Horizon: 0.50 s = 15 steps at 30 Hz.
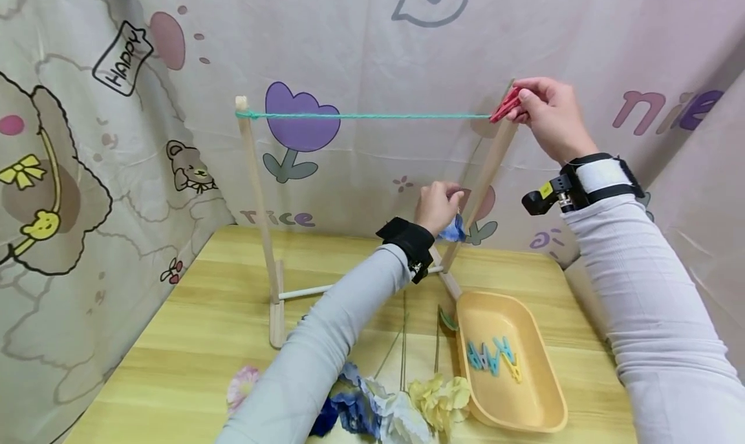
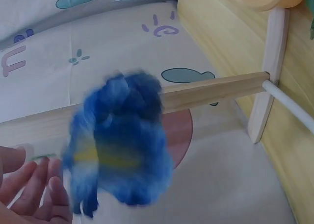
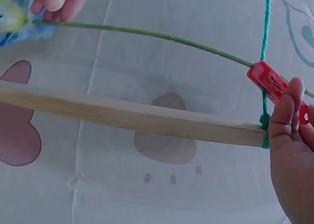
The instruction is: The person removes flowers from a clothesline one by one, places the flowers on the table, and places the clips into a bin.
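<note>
My right hand (image 1: 551, 117) pinches a red clothespin (image 1: 505, 105) at the right end of a green string (image 1: 372, 116). In the right wrist view the clothespin is clamped at the string, with a green flower stem (image 3: 171, 38) caught in it. From there the stem runs down to a blue artificial flower (image 2: 122, 140), which hangs head down and looks blurred. Beside the flower and the stem's lower part is my left hand (image 1: 436, 208), its thumb and fingertips apart in the left wrist view. Whether they touch the stem is hard to tell.
The string spans two wooden posts (image 1: 256, 198) joined by a white rod (image 1: 305, 292). A yellow tray (image 1: 512, 405) on the right holds several clothespins (image 1: 491, 359). Blue, white, yellow and pink flowers (image 1: 439, 402) lie at the table's front, partly behind my left sleeve.
</note>
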Motion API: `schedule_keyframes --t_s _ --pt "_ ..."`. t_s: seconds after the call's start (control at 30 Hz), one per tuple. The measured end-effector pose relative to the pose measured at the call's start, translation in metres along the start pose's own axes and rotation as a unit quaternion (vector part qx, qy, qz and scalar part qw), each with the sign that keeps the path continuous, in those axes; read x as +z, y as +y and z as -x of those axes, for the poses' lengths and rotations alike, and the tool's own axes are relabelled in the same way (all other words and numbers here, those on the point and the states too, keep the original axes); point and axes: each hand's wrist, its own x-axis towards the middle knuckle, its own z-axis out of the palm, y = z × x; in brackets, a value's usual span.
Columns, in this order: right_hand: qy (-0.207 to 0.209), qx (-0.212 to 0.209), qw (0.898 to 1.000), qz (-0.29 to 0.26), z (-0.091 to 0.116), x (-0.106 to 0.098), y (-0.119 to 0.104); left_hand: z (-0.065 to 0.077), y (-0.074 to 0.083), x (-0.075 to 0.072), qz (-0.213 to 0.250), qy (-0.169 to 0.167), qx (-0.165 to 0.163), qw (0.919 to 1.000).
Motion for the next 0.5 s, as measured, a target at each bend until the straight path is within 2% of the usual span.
schedule_keyframes --t_s 0.13,0.33,0.5 --pt "-0.003 0.001 1.000 -0.013 0.0019 0.0020 0.0038 0.0010 -0.0052 0.0030 0.012 0.001 -0.003 0.9999" --pt "-0.003 -0.002 1.000 -0.028 0.0032 0.0034 0.0058 0.0001 -0.0087 0.0031 0.009 0.006 0.018 0.9998" --pt "0.038 -0.027 0.999 -0.001 0.0040 0.0009 0.0063 -0.0001 -0.0084 0.0016 0.007 -0.004 0.047 0.9988"
